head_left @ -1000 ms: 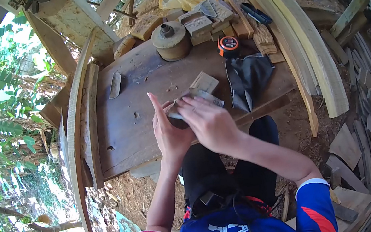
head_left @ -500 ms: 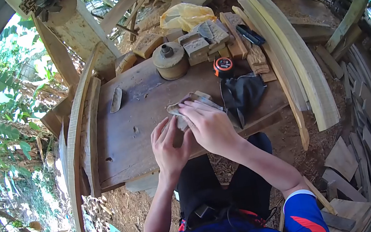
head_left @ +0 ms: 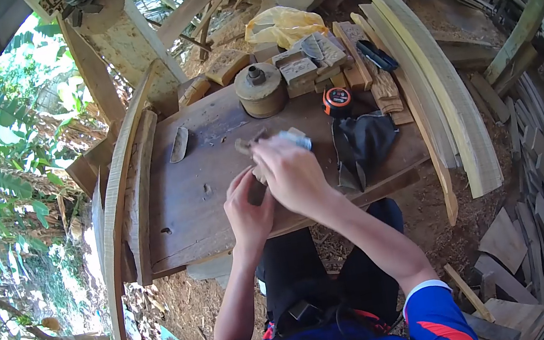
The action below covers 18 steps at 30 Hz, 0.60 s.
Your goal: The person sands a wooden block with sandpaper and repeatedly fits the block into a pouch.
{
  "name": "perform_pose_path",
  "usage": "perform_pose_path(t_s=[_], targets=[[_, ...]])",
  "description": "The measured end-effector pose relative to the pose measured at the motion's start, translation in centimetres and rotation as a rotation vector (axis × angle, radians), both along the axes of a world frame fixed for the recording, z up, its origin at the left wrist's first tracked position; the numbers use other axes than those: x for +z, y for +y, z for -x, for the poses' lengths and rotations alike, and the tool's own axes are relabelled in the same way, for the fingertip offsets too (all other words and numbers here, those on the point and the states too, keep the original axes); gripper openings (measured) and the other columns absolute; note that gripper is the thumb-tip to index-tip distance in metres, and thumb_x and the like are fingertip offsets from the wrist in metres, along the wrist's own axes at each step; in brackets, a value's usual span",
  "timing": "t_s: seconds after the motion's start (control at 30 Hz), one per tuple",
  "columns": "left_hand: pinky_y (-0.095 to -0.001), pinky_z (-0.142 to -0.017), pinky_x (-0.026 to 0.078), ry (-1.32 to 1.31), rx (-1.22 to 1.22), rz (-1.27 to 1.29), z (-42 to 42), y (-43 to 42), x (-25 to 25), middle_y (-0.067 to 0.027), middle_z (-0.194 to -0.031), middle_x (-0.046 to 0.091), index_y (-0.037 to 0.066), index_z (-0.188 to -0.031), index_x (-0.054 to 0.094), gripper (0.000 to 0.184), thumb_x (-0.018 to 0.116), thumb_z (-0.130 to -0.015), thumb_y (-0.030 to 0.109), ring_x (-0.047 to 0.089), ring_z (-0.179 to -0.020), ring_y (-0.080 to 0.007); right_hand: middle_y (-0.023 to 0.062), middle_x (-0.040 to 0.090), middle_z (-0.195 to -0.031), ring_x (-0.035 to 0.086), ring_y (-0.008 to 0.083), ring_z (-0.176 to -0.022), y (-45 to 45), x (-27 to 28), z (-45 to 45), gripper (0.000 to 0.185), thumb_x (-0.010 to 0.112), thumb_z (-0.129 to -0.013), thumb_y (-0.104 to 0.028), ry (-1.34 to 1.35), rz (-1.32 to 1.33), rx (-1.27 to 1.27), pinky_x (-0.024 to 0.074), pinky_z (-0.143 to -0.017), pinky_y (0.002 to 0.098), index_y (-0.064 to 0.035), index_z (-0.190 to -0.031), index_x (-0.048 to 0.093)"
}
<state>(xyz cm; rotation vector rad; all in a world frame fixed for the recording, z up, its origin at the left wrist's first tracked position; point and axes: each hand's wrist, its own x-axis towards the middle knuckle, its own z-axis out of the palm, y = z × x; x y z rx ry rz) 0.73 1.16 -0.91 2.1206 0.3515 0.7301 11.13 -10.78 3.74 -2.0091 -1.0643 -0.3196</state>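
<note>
My left hand [head_left: 248, 211] is closed around a small pale wooden piece [head_left: 259, 175], held low over the near part of the bench; the fingers hide most of it. Just above it my right hand [head_left: 292, 172] is closed on a thin brown sheet [head_left: 244, 146], which looks like worn sandpaper and sticks out past the fingertips. Motion blurs that hand's fingers. Behind its knuckles lies a pale, bluish object [head_left: 297, 139] that I cannot make out. A dark cloth pouch [head_left: 366, 141] rests to the right on the wooden bench [head_left: 182, 184].
A small scoop-shaped wood piece [head_left: 179, 145] lies at the left. Toward the back stand a round canister [head_left: 260, 92], an orange tape measure [head_left: 336, 100], wooden blocks [head_left: 298, 75] and a yellowish plastic bag [head_left: 283, 26]. Long curved boards [head_left: 440, 83] flank the right side.
My right hand has shifted slightly left and up, its fingers now more curled and blurred. The wooden piece remains in my left hand. The whole view has shifted a little.
</note>
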Motion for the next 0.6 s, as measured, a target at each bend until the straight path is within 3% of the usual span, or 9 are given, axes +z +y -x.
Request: perform_pose_path(t_s=[0.1,0.2,0.23,0.33,0.37,0.47,0.53,0.6], targets=[[-0.0452,-0.108,0.059,0.181,-0.095,0.235,0.8,0.8,0.2,-0.0256,-0.134,0.077,-0.003,-0.128,0.08,0.043,0.088,-0.088,0.012,0.076,-0.124,-0.0393,0.0224,0.081,-0.118,0.078,0.0396,-0.115,-0.9,-0.9,3.0,0.024,0.066,-0.109,-0.014,-0.157,-0.085,0.069,0.0604,-0.104,0.05,0.0023,-0.122,0.077],[-0.0446,-0.106,0.06,0.051,-0.058,0.106,0.3,-0.2,1.1,-0.025,-0.131,0.079,-0.001,-0.126,0.082,0.041,0.089,-0.088,0.013,0.077,-0.122,-0.0383,0.0252,0.079,-0.125,0.076,0.0404,-0.119,-2.3,-0.1,0.5,0.022,0.066,-0.103,-0.01,-0.03,0.054,-0.03,0.0593,-0.106,0.0502,0.0025,-0.12,0.073],[-0.0445,-0.107,0.06,0.032,-0.042,0.049,0.1,-0.4,0.9,-0.0243,-0.131,0.079,0.0,-0.129,0.082,0.044,0.088,-0.087,0.013,0.077,-0.122,-0.038,0.0249,0.079,-0.127,0.076,0.0412,-0.118,-2.1,-0.6,-0.7,0.027,0.065,-0.101,-0.01,-0.081,-0.006,-0.129,0.0593,-0.106,0.0512,0.0036,-0.124,0.072],[-0.0454,-0.105,0.06,-0.015,-0.006,0.002,0.2,-1.1,0.3,-0.0235,-0.127,0.08,0.001,-0.128,0.082,0.046,0.089,-0.085,0.012,0.078,-0.118,-0.0387,0.0251,0.078,-0.127,0.075,0.0415,-0.118,-1.5,-1.1,2.2,0.03,0.066,-0.098,-0.009,-0.216,0.044,-0.131,0.0599,-0.105,0.0509,0.0039,-0.124,0.071],[-0.0469,-0.103,0.06,0.071,-0.088,0.021,0.9,-0.5,0.2,-0.0222,-0.122,0.081,0.002,-0.13,0.082,0.047,0.089,-0.084,0.012,0.077,-0.115,-0.0393,0.0252,0.078,-0.126,0.075,0.0419,-0.118,-1.3,-1.4,3.3,0.031,0.067,-0.096,-0.008,-0.269,-0.057,-0.036,0.0597,-0.106,0.0512,0.0032,-0.124,0.071],[-0.0478,-0.1,0.06,-0.004,0.009,-0.042,0.4,-1.8,0.4,-0.0216,-0.116,0.081,0.002,-0.127,0.083,0.045,0.089,-0.083,0.011,0.076,-0.111,-0.0398,0.0248,0.078,-0.127,0.075,0.0427,-0.118,-2.8,-1.3,1.4,0.032,0.068,-0.096,-0.008,-0.127,-0.057,0.03,0.0589,-0.108,0.0502,0.0019,-0.126,0.072],[-0.0431,-0.099,0.061,0.014,0.012,-0.117,0.3,-1.7,0.5,-0.0238,-0.117,0.082,0.0,-0.127,0.082,0.045,0.088,-0.083,0.009,0.08,-0.11,-0.0383,0.0218,0.077,-0.11,0.074,0.0429,-0.107,-2.6,-0.7,-1.6,0.02,0.067,-0.095,-0.007,-0.201,-0.114,-0.246,0.0598,-0.098,0.0503,-0.0001,-0.114,0.07],[-0.0437,-0.099,0.061,0.014,-0.012,-0.142,-0.3,-1.3,0.9,-0.024,-0.117,0.082,-0.001,-0.127,0.082,0.046,0.089,-0.081,0.009,0.08,-0.11,-0.0392,0.0211,0.075,-0.106,0.074,0.0421,-0.104,-2.5,-0.1,1.1,0.013,0.066,-0.096,-0.007,-0.07,0.057,-0.183,0.0594,-0.094,0.051,-0.0013,-0.107,0.069]])
